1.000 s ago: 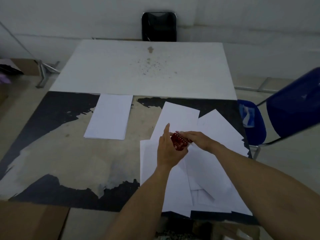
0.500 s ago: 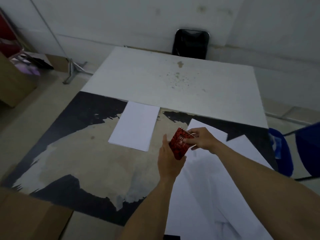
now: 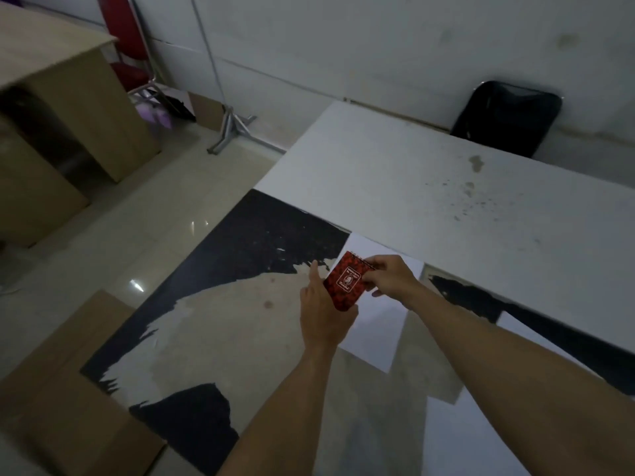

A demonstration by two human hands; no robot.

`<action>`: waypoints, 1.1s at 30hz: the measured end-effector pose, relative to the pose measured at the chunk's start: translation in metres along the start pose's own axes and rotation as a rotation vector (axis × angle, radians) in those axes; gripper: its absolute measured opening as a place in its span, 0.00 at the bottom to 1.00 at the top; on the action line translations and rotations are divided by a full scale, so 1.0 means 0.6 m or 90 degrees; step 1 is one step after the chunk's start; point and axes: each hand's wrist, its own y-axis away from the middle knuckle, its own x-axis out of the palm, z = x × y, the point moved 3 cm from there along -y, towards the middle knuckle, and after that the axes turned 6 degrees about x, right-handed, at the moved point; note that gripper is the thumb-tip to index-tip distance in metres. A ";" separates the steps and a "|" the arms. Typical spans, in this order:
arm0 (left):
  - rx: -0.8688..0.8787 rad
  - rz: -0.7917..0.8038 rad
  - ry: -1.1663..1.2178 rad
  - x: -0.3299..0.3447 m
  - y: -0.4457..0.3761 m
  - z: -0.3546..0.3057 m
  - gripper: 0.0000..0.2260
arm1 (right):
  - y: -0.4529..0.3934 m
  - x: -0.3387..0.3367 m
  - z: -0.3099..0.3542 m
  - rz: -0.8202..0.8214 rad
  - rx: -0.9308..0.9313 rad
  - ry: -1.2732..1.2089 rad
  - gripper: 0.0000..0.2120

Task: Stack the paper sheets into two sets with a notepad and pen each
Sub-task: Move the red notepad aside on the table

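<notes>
A small red spiral notepad [image 3: 346,282] is held up between both hands above the worn black-and-tan table [image 3: 240,331]. My right hand [image 3: 391,276] pinches its top right corner at the spiral. My left hand [image 3: 323,314] cups its lower edge from the left, fingers upright. Directly under the hands lies a neat stack of white paper sheets [image 3: 378,328]. More loose white sheets [image 3: 457,438] show at the lower right, partly hidden by my right forearm. No pen is visible.
A white table [image 3: 464,201] adjoins the far side, with a black chair [image 3: 508,118] behind it. Cardboard [image 3: 62,407] lies at the near left. A wooden desk [image 3: 58,108] and a red chair [image 3: 127,39] stand on the left across the tiled floor.
Both hands carried the red notepad from over the loose sheets leftward to above the neat stack. The view swung left, and the notepad now faces me more fully.
</notes>
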 end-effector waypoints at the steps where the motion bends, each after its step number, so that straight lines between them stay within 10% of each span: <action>1: -0.002 -0.005 -0.003 -0.008 -0.024 0.007 0.51 | -0.018 0.010 0.018 -0.018 -0.007 0.001 0.11; 18: -0.063 -0.089 -0.068 0.025 -0.354 0.195 0.52 | -0.392 0.169 0.128 -0.099 -0.077 0.143 0.18; 33: -0.068 0.051 -0.138 0.021 -0.339 0.175 0.53 | -0.340 0.147 0.096 -0.128 -0.063 0.206 0.36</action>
